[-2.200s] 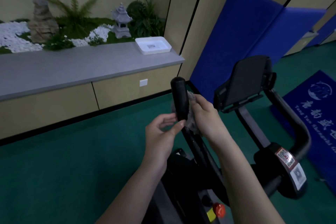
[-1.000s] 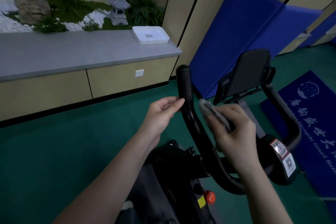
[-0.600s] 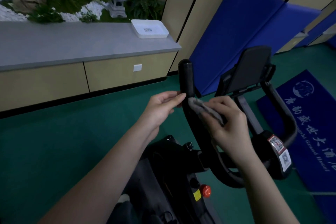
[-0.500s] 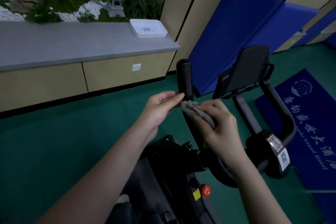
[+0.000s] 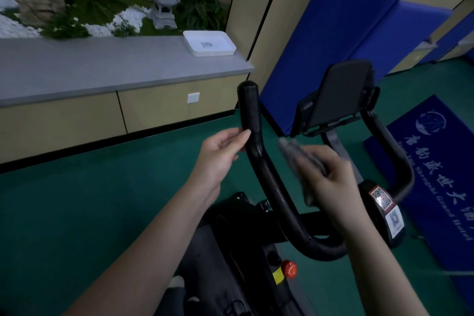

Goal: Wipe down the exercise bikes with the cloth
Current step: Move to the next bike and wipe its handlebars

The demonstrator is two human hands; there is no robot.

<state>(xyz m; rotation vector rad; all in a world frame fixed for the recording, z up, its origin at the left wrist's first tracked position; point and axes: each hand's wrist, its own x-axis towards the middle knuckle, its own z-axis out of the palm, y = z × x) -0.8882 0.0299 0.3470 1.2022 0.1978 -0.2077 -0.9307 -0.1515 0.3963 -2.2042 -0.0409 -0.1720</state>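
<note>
A black exercise bike (image 5: 259, 233) stands right below me, its left handlebar (image 5: 252, 123) rising upright in the middle of the view. My left hand (image 5: 220, 154) is open, fingertips touching the left side of that bar. My right hand (image 5: 331, 182) is blurred and holds a crumpled grey cloth (image 5: 295, 159) just right of the bar, apart from it. The black console (image 5: 341, 95) and the right handlebar (image 5: 392, 151) lie beyond my right hand.
A grey-topped cabinet (image 5: 115, 64) runs along the left wall with a white tray (image 5: 209, 43), plants and a stone lantern (image 5: 163, 2). Blue mats (image 5: 359, 33) lean on the wall behind the bike. A blue floor mat (image 5: 441, 161) lies at right on green flooring.
My right hand has pulled the cloth off the left handlebar and moved to the right. My left hand stays at the bar's left side.
</note>
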